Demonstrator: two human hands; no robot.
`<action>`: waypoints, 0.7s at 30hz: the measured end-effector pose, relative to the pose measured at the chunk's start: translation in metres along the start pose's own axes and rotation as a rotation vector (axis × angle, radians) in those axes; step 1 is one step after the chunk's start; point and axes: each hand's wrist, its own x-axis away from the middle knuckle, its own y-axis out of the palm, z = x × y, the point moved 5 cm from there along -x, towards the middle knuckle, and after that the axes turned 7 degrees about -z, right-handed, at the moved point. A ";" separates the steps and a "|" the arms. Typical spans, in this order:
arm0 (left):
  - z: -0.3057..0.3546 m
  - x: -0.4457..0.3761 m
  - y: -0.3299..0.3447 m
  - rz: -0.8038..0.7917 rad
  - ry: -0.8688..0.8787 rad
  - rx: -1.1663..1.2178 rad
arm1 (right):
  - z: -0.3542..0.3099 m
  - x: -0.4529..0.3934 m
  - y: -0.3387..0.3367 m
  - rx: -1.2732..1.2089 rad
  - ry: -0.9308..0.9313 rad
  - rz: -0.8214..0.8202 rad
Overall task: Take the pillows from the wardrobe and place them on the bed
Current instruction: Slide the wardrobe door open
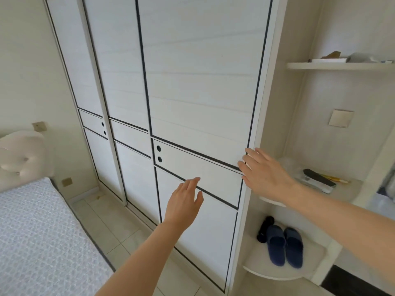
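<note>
1. Directly ahead in the head view stands the wardrobe (162, 86), white with dark trim lines and three sliding doors, all closed. The nearest door (203, 103) fills the middle of the frame and carries two small dark round holes (158, 154) near its left edge.

2. Location of the pillows: not visible. With every door closed, they are judged to lie inside; which compartment cannot be told.

3. Destination: the bed (36, 231), with a patterned cover and a padded headboard (21, 154), lies at lower left, close beside the wardrobe across a strip of tiled floor (119, 227).

4. Handling, as a judgement: pillows should be light, soft and bulky, not fragile. They will sag if pinched at a corner, so taking each by both long sides, or hugging it against the body, appears soundest.

5. Right hand (264, 174): grip released, fingers spread, fingertips (245, 165) at the right edge of the nearest door where it meets the frame. It grasps nothing. Contact looks likely but is not certain.

6. Left hand (184, 201): grip released, fingers loosely extended towards the door panel. It holds nothing, and whether it touches the panel cannot be told.

7. Stage, as a judgement: opening the door is the step in hand; no pillow has been reached.

8. Side shelves at right hold blue slippers (285, 245) and small items, clear of both hands.
</note>
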 end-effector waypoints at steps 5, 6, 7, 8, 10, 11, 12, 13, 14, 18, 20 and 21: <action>0.011 -0.072 0.034 0.037 -0.035 0.091 | 0.051 -0.059 0.048 0.050 -0.015 -0.048; 0.012 -0.086 0.043 0.038 -0.047 0.111 | 0.057 -0.073 0.060 0.088 -0.042 -0.079; 0.013 -0.100 0.051 0.035 -0.056 0.128 | 0.063 -0.086 0.071 0.139 -0.060 -0.104; 0.014 -0.114 0.059 0.029 -0.064 0.144 | 0.069 -0.098 0.079 0.195 -0.066 -0.121; 0.015 -0.141 0.074 0.004 -0.089 0.187 | 0.075 -0.119 0.091 0.284 -0.060 -0.125; 0.016 -0.155 0.083 -0.010 -0.113 0.213 | 0.079 -0.129 0.098 0.322 -0.053 -0.118; 0.017 -0.169 0.090 -0.020 -0.138 0.238 | 0.083 -0.137 0.104 0.355 -0.038 -0.116; 0.018 -0.183 0.096 -0.021 -0.161 0.261 | 0.086 -0.145 0.109 0.385 -0.021 -0.119; 0.018 -0.195 0.101 -0.013 -0.178 0.281 | 0.088 -0.152 0.114 0.413 -0.005 -0.120; 0.021 -0.234 0.124 -0.002 -0.165 0.324 | 0.086 -0.171 0.132 0.472 0.028 -0.140; 0.021 -0.246 0.137 -0.029 -0.146 0.308 | 0.081 -0.177 0.137 0.464 0.027 -0.144; 0.021 -0.250 0.142 -0.038 -0.139 0.298 | 0.079 -0.179 0.140 0.465 0.030 -0.140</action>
